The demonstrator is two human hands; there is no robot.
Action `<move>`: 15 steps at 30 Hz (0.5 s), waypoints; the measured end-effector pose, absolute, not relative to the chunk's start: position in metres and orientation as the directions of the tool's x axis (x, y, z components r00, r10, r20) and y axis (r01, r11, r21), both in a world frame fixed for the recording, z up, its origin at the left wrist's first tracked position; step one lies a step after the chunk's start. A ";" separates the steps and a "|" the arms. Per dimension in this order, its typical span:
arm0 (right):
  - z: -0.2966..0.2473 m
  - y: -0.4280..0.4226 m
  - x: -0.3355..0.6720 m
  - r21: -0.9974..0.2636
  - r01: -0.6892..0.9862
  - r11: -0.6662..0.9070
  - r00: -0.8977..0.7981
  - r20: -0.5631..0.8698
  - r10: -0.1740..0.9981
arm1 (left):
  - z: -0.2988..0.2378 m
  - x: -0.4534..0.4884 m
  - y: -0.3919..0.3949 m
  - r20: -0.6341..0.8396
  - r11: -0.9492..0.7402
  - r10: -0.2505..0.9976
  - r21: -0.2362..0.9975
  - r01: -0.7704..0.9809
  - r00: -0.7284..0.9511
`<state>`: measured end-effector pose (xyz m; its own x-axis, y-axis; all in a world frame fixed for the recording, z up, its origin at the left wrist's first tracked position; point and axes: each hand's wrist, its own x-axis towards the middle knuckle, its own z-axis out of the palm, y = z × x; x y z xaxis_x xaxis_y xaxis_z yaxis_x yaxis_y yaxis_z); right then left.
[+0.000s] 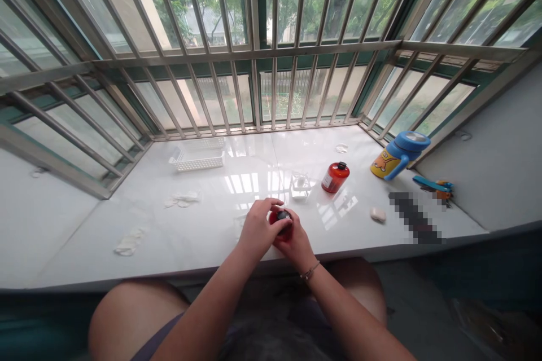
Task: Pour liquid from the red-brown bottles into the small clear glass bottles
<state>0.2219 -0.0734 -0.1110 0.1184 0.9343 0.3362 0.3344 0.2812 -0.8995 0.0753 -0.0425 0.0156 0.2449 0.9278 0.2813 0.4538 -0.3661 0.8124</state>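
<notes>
A small red bottle [288,231] with a black cap [283,215] stands at the near edge of the white counter. My right hand [299,245] wraps round the bottle's body from the right and hides much of it. From the left and above, my left hand [259,225] has its thumb and fingers curled about the black cap. A second red bottle [336,178], with a black top and a pale label, stands farther back to the right. Between them is a small clear, box-like holder [300,186]. Another clear piece is partly hidden behind my left hand.
A white perforated basket [199,163] sits at the back left. Crumpled white pieces [183,199] lie on the counter [169,248]. To the right are a blue and yellow insulated cup [398,155], a small whitish object [377,214] and a blurred-out dark item. Metal bars [237,55] line the window.
</notes>
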 end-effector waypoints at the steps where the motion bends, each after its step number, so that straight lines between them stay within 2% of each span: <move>1: -0.112 -0.073 0.222 -0.899 0.333 0.284 0.116 0.338 0.934 | 0.016 0.072 -0.041 0.271 -0.366 0.925 0.823 0.435 0.267; 7: -0.115 -0.073 0.222 -0.896 0.317 0.312 0.092 0.356 0.930 | 0.024 0.053 -0.037 0.191 -0.405 0.836 0.847 0.344 0.515; 9: -0.114 -0.073 0.222 -0.896 0.328 0.300 0.102 0.349 0.931 | 0.024 0.052 -0.038 0.201 -0.431 0.811 0.841 0.328 0.549; 15: -0.110 -0.074 0.222 -0.908 0.311 0.281 0.109 0.328 0.938 | 0.011 0.064 -0.041 0.299 -0.411 0.903 0.810 0.418 0.310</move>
